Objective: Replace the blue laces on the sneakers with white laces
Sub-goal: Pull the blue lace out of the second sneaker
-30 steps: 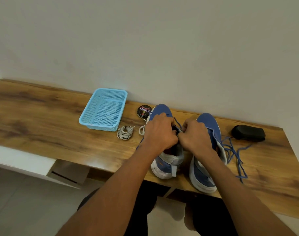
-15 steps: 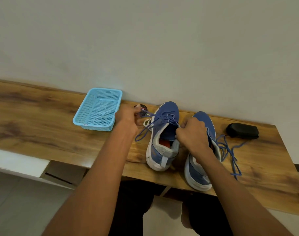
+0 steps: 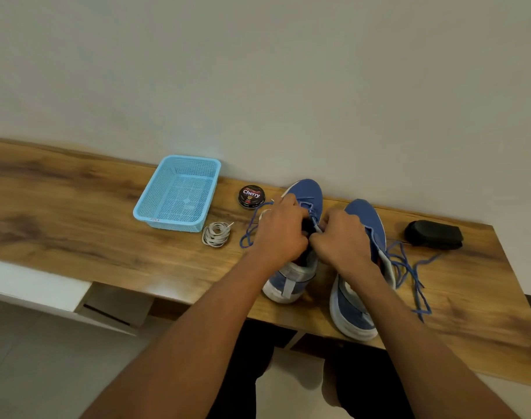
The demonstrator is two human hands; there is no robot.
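Both hands work at the throat of the left sneaker (image 3: 306,195) on the bench (image 3: 76,207): the left hand (image 3: 280,234) and right hand (image 3: 341,237) curl their fingers on its blue lace (image 3: 252,225). Right of that sneaker stands the other sneaker (image 3: 364,216), its loose lace (image 3: 409,267) trailing. Left of it lies a coiled white lace (image 3: 216,234), near a blue basket (image 3: 179,192) and polish tin (image 3: 251,195).

I seem to be at home, seated at a wood-grain worktop (image 3: 76,237) pushed against a plain pale wall (image 3: 258,71), with light floor tiles (image 3: 31,358) below. Household shoe-care bits lie on it: a round black tin of Cherry shoe polish (image 3: 251,196), a black shoe brush (image 3: 433,234), a light blue perforated plastic basket (image 3: 155,213) and a pair of blue sneakers with white soles (image 3: 353,313).
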